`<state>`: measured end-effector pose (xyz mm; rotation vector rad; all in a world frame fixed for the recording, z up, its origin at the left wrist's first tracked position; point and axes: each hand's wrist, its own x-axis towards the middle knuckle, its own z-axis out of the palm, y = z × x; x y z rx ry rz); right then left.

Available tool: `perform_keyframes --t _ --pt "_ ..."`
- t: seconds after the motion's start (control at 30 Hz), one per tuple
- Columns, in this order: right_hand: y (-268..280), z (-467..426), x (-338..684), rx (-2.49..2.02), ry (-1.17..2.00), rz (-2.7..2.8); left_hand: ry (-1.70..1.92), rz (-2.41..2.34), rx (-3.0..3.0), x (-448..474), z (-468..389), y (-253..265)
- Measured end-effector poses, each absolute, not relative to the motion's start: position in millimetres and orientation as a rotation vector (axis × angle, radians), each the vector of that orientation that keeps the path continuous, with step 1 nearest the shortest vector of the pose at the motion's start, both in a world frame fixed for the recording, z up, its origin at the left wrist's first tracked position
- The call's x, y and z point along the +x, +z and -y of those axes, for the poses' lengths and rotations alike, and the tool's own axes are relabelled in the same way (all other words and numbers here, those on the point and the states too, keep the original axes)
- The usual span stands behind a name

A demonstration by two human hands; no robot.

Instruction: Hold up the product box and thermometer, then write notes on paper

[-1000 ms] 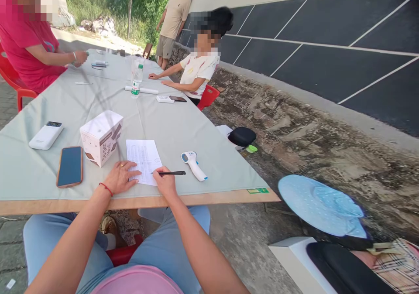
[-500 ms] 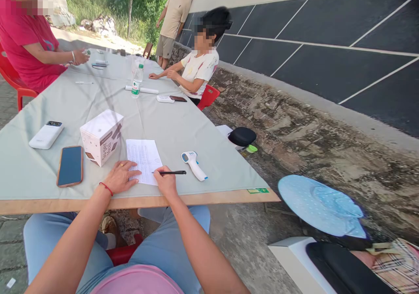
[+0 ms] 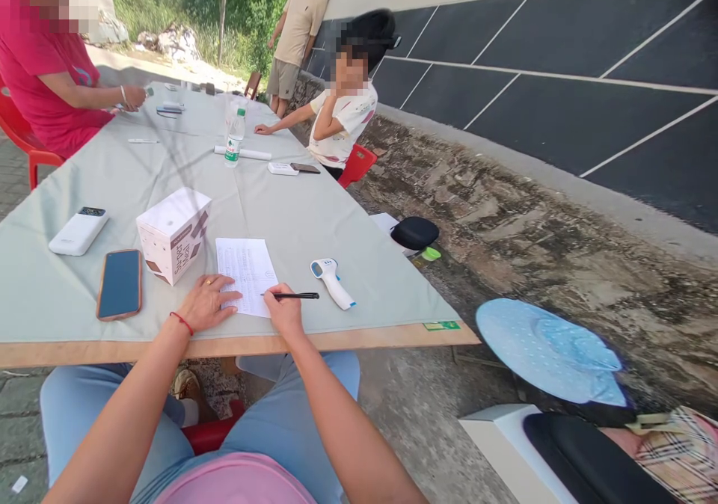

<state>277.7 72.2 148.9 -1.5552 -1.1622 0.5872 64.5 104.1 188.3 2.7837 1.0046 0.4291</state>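
A sheet of paper (image 3: pixel 242 259) lies on a cloth-covered table (image 3: pixel 387 294), partly beneath both hands. The left hand (image 3: pixel 209 303), open and palm down, spreads its fingers over the lower left corner; the right hand (image 3: pixel 285 311) grips a black pen (image 3: pixel 306 295), its tip at the sheet's lower right part.

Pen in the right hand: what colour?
The pen is black; it shows best in the head view.
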Motion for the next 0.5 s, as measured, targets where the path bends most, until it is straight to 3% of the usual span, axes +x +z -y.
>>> perform_keyframes --t 0.23,0.33,0.5 --pt "146.0 -70.3 279.5 -1.526 0.578 1.160 0.521 -0.987 2.801 64.4 -103.1 188.9" --pt "147.8 -71.7 290.8 -1.470 0.479 1.193 0.839 -1.069 2.764 62.5 -100.9 190.7" --pt "153.7 -92.2 331.8 -1.508 0.178 1.653 1.507 -1.598 2.414 53.9 -102.2 191.2"
